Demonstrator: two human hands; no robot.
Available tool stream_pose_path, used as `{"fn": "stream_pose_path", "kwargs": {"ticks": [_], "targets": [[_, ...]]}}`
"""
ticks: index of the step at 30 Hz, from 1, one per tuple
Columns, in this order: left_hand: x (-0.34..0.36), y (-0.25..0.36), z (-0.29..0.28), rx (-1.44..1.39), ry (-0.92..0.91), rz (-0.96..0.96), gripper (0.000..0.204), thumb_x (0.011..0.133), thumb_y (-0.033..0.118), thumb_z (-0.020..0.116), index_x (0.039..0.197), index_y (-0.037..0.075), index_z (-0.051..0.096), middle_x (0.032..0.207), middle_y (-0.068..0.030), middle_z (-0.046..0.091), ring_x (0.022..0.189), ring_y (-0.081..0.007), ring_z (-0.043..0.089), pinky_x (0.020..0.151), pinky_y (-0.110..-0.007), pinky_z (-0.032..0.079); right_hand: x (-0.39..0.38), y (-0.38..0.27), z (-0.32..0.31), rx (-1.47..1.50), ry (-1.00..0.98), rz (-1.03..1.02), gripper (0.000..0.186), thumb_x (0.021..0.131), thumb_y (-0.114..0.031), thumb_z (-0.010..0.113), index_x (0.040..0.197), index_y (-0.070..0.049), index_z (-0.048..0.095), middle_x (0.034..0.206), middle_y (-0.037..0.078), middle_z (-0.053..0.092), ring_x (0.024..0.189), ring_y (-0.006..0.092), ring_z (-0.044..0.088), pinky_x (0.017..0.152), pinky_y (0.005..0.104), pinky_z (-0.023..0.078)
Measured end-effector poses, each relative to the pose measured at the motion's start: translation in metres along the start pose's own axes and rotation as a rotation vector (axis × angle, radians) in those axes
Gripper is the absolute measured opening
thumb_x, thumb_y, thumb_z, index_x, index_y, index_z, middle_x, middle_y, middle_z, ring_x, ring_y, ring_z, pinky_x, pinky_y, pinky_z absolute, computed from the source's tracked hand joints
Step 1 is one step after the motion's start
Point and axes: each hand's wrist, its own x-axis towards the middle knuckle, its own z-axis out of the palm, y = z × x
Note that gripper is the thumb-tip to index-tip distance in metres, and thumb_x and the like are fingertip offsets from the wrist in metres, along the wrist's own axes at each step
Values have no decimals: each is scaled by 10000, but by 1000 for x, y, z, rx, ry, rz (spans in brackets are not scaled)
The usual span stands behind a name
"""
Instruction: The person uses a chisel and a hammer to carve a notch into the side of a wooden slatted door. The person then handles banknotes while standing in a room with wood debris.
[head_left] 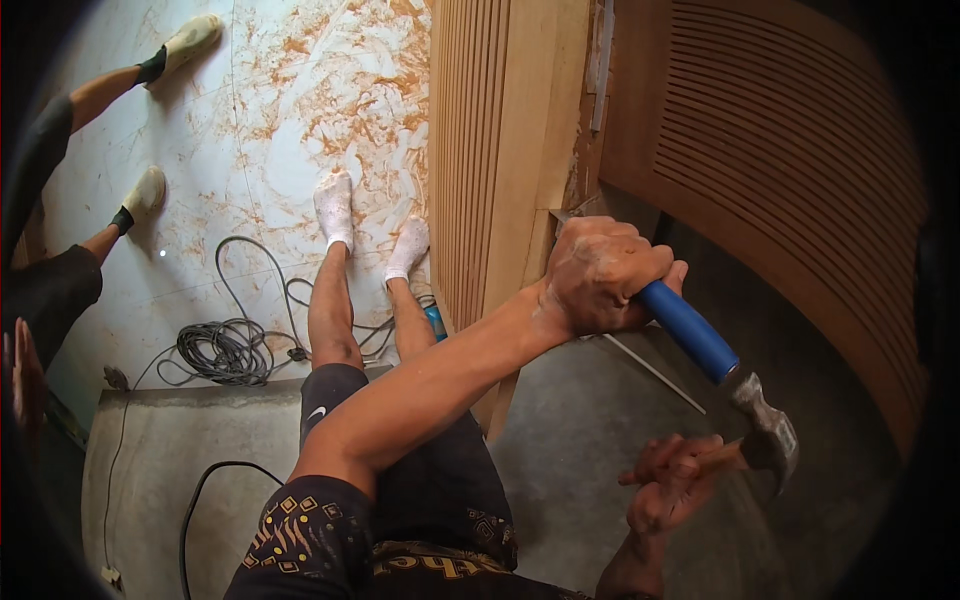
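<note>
My left hand (610,275) is closed in a fist around the blue handle (690,330) of a chisel, at the edge of a wooden door (530,130). Its metal tip (562,214) shows in part against the door's edge; my fist hides the middle of the tool. Lower right, my right hand (675,480) grips the wooden handle of a claw hammer (770,430). The hammer's metal head is at the butt end of the blue handle; whether they touch I cannot tell.
A second slatted wooden panel (790,130) curves along the right. Coiled black cable (225,350) lies at the left, on a pale floor smeared with orange-brown (290,110). Another person's shoe (193,40) and hand (25,370) show at far left. A thin light rod (660,378) is below my fist.
</note>
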Motion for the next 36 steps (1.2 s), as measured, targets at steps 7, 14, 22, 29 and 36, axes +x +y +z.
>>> {"fn": "stream_pose_path", "kwargs": {"ticks": [7, 14, 22, 29, 36], "targets": [[3, 2, 0, -16, 32, 9, 371, 816, 133, 705, 547, 116, 450, 457, -52, 402, 393, -228, 454, 415, -362, 367, 7, 13, -4, 45, -161, -204, 392, 1003, -445, 588, 995, -109, 384, 620, -22, 343, 456, 50, 275, 337, 226, 345], [1, 1, -3, -2, 17, -5, 354, 812, 137, 717, 561, 108, 470, 481, -58, 419, 414, -234, 467, 420, -373, 360, 13, 43, 12, 383, 0, 272, 254, 983, -223, 654, 993, -98, 433, 701, -6, 443, 517, 74, 401, 436, 232, 364], [-6, -10, -36, -54, -110, 25, 858, 620, 253, 922, 1348, 29, 527, 1172, -118, 601, 1111, -322, 569, 972, -443, 441, 10, 160, 85, 151, -174, 276, 345, 876, -125, 808, 983, -57, 487, 939, 16, 553, 790, 81, 542, 709, 227, 486], [-35, -6, -90, 332, -214, -202, 943, 661, 222, 928, 1409, -15, 405, 1283, -191, 514, 1162, -341, 542, 1041, -430, 424, 11, 175, 111, 167, -151, 458, 505, 819, -137, 859, 1139, 0, 493, 949, 34, 559, 869, 121, 585, 770, 278, 511], [12, 69, -44, 9, -334, -23, 699, 767, 195, 840, 1360, 11, 520, 1312, -174, 576, 1302, -372, 505, 1109, -489, 391, 27, 205, 100, 379, -164, 253, 508, 794, -226, 838, 1150, -2, 553, 1019, 60, 605, 911, 189, 587, 827, 358, 496]]}}
